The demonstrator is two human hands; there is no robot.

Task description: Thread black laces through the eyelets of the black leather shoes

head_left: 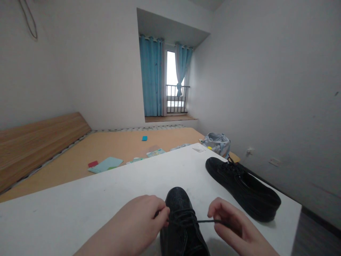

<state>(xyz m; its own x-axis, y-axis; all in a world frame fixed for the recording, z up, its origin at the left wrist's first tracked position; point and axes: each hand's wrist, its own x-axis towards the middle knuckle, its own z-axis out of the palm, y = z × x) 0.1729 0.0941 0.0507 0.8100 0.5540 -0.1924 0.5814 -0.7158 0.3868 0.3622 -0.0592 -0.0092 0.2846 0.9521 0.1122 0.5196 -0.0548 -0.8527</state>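
Note:
A black lace-up shoe [179, 199] stands on the white table in front of me, its toe pointing away and its heel cut off by the lower edge. My right hand [234, 225], just right of it, grips a dark shoelace [205, 221] that runs taut and level from the shoe's eyelets. At the shoe's left side, my left hand [144, 220] is closed in a pinch by the lacing. What lies between those fingertips is hidden. A second black shoe [245, 188], with its lace tied, rests farther right.
The white table [80, 209] ends at the right above a dark floor. Behind it lies a tan bed surface [128, 140] with a light-blue folder [108, 164], a red item [93, 164] and a blue square [144, 138]. A grey-blue bag [220, 142] sits beyond the table's far corner.

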